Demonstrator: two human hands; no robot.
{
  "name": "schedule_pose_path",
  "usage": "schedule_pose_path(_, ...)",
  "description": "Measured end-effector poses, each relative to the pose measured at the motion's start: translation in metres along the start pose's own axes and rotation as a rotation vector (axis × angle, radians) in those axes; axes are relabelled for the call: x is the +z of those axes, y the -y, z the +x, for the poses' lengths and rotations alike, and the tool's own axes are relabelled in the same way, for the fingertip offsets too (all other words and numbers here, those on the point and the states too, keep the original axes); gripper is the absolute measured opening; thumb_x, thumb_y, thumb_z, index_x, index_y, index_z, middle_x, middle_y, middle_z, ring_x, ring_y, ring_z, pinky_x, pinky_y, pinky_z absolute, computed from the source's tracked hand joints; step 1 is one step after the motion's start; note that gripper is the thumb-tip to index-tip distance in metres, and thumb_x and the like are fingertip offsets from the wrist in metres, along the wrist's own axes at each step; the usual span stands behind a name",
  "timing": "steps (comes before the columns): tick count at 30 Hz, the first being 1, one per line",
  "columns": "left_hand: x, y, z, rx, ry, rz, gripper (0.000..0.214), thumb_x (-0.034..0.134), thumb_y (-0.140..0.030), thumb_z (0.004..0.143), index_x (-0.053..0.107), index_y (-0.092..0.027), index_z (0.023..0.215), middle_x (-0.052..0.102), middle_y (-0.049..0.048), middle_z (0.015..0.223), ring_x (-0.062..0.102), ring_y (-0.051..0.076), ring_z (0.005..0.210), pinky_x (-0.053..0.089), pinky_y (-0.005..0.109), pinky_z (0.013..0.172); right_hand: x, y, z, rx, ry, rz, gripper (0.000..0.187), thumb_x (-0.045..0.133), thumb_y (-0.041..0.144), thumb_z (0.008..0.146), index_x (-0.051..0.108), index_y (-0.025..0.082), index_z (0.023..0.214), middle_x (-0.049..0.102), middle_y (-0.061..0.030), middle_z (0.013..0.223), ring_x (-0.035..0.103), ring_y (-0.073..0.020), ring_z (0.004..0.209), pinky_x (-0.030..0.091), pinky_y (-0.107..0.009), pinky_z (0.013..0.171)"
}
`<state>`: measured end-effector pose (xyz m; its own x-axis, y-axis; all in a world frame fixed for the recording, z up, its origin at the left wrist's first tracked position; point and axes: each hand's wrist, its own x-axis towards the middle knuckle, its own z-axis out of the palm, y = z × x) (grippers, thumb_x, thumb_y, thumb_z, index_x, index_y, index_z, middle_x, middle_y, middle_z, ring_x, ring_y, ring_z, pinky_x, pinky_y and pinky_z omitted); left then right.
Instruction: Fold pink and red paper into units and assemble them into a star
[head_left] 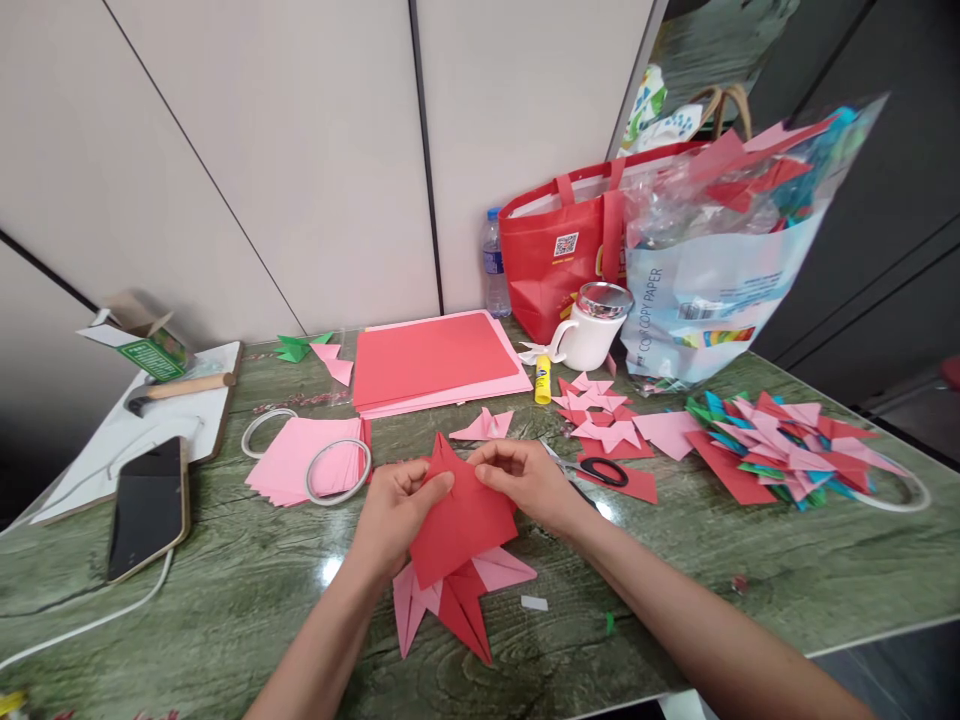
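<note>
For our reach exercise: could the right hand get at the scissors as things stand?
Probably yes: the scissors lie close by the right hand, with nothing seen on top, though that hand holds red paper.

Paper (466, 525) between phone (148, 512) and scissors (576, 467)

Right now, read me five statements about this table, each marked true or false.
1. The left hand and right hand both hold the creased red paper. True.
2. The phone lies right of the scissors. False: it lies left of them.
3. A white mug stands in front of the red bag. True.
4. The glue stick is green. False: it is yellow.
5. A white ring overlaps the pink squares. True.
</note>
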<state>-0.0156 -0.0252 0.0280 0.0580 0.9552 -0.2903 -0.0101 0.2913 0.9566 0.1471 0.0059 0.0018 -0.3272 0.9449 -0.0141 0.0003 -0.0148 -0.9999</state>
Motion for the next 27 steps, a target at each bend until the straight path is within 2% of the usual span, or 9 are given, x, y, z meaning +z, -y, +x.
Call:
schedule_pose_path(6, -0.0037, -0.0073, -0.0004, -0.014, -0.045, -0.070, 0.032, 0.076, -0.040, 0.054, 0.060, -0.012, 0.058, 0.059, -0.0001, 0.051, 0.048, 0.008, 0.042, 0.034, 0.019, 0.042, -0.0022, -0.0014, 0.0006, -0.005, -0.005, 0.003, 0.013, 0.060, 0.025, 0.067, 0.066, 0.016, 0.074, 0.064, -0.0011, 0.070, 0.056, -0.0132, 0.064, 0.044, -0.025, 0.060)
schedule_pose_path(13, -0.0061, -0.0095, -0.0004, -0.028, -0.084, -0.124, 0.033, 0.078, -0.039, 0.052, 0.063, -0.012, 0.062, 0.063, 0.0012, 0.053, 0.052, 0.009, 0.043, 0.037, 0.019, 0.042, -0.0027, -0.0012, 0.0012, -0.022, 0.030, 0.087, 0.019, 0.056, 0.020, 0.066, 0.068, 0.018, 0.081, 0.068, -0.0026, 0.082, 0.060, -0.0161, 0.076, 0.048, -0.030, 0.071)
schedule_pose_path(18, -0.0074, -0.0092, 0.0005, 0.015, -0.112, -0.168, 0.031, 0.078, -0.037, 0.054, 0.064, -0.012, 0.066, 0.064, 0.0020, 0.054, 0.056, 0.012, 0.047, 0.041, 0.020, 0.047, -0.0014, -0.0035, 0.0019, -0.006, -0.005, 0.151, 0.022, 0.053, 0.030, 0.076, 0.066, 0.019, 0.089, 0.067, -0.0034, 0.088, 0.061, -0.0153, 0.078, 0.048, -0.029, 0.070)
schedule_pose_path(23, -0.0056, -0.0080, 0.0000, 0.024, -0.054, -0.154, 0.030, 0.076, -0.038, 0.060, 0.067, -0.012, 0.074, 0.066, 0.0024, 0.060, 0.056, 0.011, 0.051, 0.042, 0.020, 0.049, 0.0013, -0.0029, 0.0003, 0.000, 0.006, 0.119, 0.025, 0.068, 0.037, 0.069, 0.063, 0.017, 0.083, 0.066, -0.0022, 0.080, 0.059, -0.0142, 0.071, 0.047, -0.026, 0.065)
schedule_pose_path(27, -0.0045, -0.0096, -0.0010, 0.014, 0.019, -0.135, 0.032, 0.074, -0.039, 0.062, 0.069, -0.012, 0.079, 0.068, 0.0043, 0.066, 0.058, 0.012, 0.055, 0.044, 0.021, 0.051, 0.0008, -0.0016, -0.0001, -0.009, -0.019, 0.128, 0.027, 0.068, 0.041, 0.068, 0.062, 0.017, 0.078, 0.063, -0.0008, 0.072, 0.057, -0.0122, 0.063, 0.045, -0.025, 0.059)
